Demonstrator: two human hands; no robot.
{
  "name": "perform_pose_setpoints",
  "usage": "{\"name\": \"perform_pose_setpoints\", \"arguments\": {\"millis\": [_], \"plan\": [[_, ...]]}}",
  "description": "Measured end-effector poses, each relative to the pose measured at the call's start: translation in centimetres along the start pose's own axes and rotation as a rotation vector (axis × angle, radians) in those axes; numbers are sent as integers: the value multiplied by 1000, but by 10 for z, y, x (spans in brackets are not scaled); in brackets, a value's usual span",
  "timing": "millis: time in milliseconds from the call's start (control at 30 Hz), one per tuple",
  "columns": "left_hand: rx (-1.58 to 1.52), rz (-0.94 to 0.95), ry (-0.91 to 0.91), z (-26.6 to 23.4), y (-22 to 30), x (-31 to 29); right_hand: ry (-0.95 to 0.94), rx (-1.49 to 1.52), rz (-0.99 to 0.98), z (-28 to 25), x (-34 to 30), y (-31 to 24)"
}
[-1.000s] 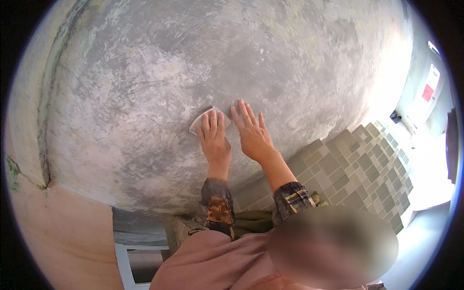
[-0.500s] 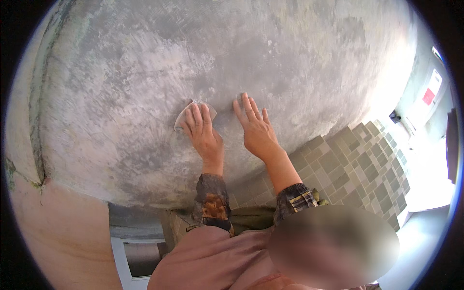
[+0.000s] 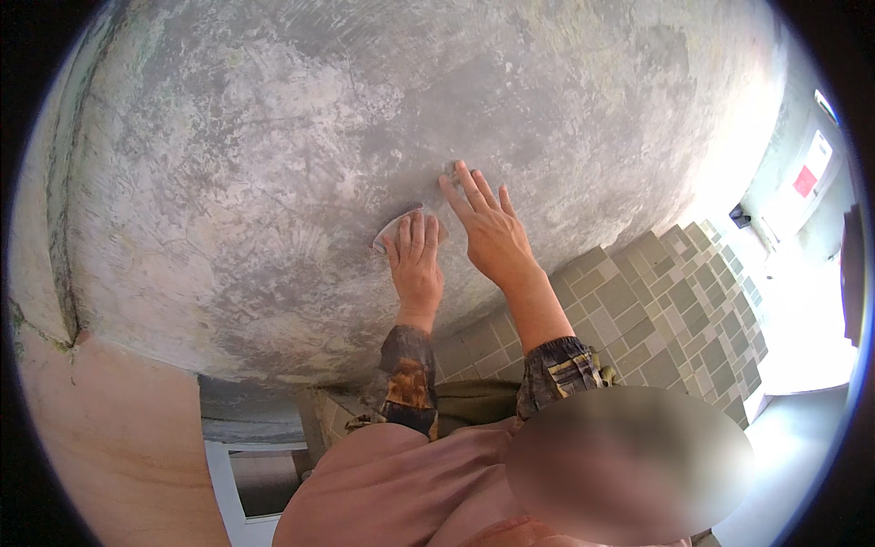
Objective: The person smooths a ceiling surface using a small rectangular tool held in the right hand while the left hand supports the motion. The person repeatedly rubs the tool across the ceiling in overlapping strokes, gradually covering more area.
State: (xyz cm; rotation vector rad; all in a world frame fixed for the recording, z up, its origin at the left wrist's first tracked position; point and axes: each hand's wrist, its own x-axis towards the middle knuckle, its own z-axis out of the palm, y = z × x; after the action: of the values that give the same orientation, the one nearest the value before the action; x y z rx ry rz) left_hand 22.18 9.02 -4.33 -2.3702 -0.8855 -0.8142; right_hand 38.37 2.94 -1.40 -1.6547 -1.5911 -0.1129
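Left hand [image 3: 418, 268] slid toward four o'clock, clamped on folded sheet [image 3: 390, 227] — flat pressure seemed best — right hand [image 3: 496, 235] splayed on wall [image 3: 292, 182].

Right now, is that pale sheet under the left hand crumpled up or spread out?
The sheet is spread out: its curved edge shows beyond the left hand. Whether it's folded double, I cannot tell.

You have open plastered wall [image 3: 273, 164] above and left of your left hand [image 3: 419, 264]; your right hand [image 3: 493, 232] blocks its way to the right.
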Motion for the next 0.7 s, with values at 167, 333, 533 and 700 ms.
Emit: {"name": "perform_pose_setpoints", "arguments": {"millis": [167, 333, 533, 700], "plan": [[51, -182, -8, -6, -3, 5, -5, -22, -3, -1, 0, -1], [44, -6, -39, -8, 0, 4, -9, -10, 2, 0, 1, -2], [88, -87, 9, -4, -4, 7, 2, -17, 6, 0, 0, -3], [-33, 14, -57, 3, 1, -1, -12, 2, 4, -1, 1, -3]]}}
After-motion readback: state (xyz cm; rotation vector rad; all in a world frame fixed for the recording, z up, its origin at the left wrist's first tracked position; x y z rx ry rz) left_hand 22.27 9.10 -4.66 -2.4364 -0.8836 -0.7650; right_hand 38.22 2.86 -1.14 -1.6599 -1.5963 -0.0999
